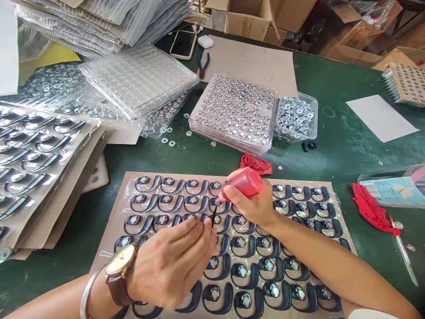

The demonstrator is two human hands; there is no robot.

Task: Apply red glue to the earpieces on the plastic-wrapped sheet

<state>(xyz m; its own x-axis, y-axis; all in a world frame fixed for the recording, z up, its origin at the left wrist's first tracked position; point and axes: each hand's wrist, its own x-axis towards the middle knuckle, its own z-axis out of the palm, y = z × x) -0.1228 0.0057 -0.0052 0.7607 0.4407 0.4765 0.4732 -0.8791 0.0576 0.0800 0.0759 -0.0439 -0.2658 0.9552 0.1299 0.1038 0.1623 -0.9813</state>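
Green table point(348, 146), red bottle point(244, 182) in right hand point(255, 206), left hand point(172, 266) beside

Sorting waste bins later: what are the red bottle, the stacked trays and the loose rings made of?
Red bottle: likely soft plastic, translucent and glossy. Stacked trays: thin clear plastic, see-through with moulded pockets. Loose rings: apparently metal, silvery and shiny.

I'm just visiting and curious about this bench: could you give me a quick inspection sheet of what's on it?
Surface: green table, cardboard sheets.
Job's things: cardboard tray of dark hook-shaped earpieces; red squeeze bottle.
Clutter: clear blister trays of metal washers, tub of washers, red rags, blue-handled pliers, phone.
Grips: right hand holds the bottle; left hand, wristwatch on, rests on the earpieces.
Cables: nothing seen.
Surroundings: cardboard boxes.
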